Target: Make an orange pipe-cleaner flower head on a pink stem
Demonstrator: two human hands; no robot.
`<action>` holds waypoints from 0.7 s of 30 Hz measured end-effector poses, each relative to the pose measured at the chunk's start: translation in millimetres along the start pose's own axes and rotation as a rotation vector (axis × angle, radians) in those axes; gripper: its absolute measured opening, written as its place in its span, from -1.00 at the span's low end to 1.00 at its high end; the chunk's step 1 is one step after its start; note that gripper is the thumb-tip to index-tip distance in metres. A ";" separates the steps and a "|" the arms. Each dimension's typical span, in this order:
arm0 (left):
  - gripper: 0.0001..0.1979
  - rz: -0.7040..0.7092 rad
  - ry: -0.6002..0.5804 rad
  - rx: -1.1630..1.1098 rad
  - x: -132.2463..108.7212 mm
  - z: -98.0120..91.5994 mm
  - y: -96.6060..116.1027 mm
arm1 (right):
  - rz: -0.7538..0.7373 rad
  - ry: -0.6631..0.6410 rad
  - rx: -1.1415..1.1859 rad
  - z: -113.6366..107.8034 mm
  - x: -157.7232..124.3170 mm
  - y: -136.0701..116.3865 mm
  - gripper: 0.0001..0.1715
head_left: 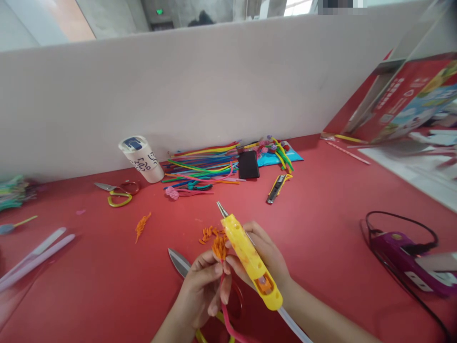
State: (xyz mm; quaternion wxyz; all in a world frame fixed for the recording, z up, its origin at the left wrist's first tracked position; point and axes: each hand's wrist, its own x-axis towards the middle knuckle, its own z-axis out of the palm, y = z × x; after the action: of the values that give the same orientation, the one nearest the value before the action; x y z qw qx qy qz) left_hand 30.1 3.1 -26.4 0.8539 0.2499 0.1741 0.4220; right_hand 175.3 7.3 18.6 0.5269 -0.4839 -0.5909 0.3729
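My left hand [205, 283] pinches the pinkish-red stem [228, 321] of a small flower, just below its orange tufted head [219, 247]. A yellow hot glue gun [250, 257] lies in my right hand [269, 257], its metal nozzle pointing up and left, away from the flower. The right fingertips also touch the flower's side. Under both hands is a pair of scissors [178, 262], with one blade and parts of the handles showing. Short orange pieces [207, 234] are scattered just behind the flower. Farther left, a twisted orange piece [143, 226] rests alone on the red table [107, 276].
A white patterned cup [143, 159] stands before the partition [178, 95], near a second pair of scissors [119, 197]. Coloured pipe cleaners [200, 164], a black flat object [249, 165] and a box cutter [276, 189] lie behind my hands. At right sits a purple power strip [400, 257] with a black cable.
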 end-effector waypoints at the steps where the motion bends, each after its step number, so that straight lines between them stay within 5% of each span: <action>1: -0.87 0.000 0.009 0.002 -0.3 0.0 -0.4 | -0.002 0.009 -0.010 0.2 -0.1 0.2 -0.89; 14: -0.89 -0.009 0.063 0.042 -0.9 1.1 0.4 | -0.048 0.041 -0.043 -0.4 -1.1 2.0 -0.88; 21: -0.90 -0.017 0.071 0.037 -0.4 4.3 2.5 | -0.252 0.044 -0.101 6.3 -4.1 18.5 -0.82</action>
State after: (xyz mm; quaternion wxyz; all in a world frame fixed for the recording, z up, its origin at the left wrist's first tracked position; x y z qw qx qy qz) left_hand 30.4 2.9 -21.5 0.8460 0.2490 0.2140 0.4202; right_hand 172.3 8.5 -1.2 0.5572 -0.4399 -0.6533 0.2630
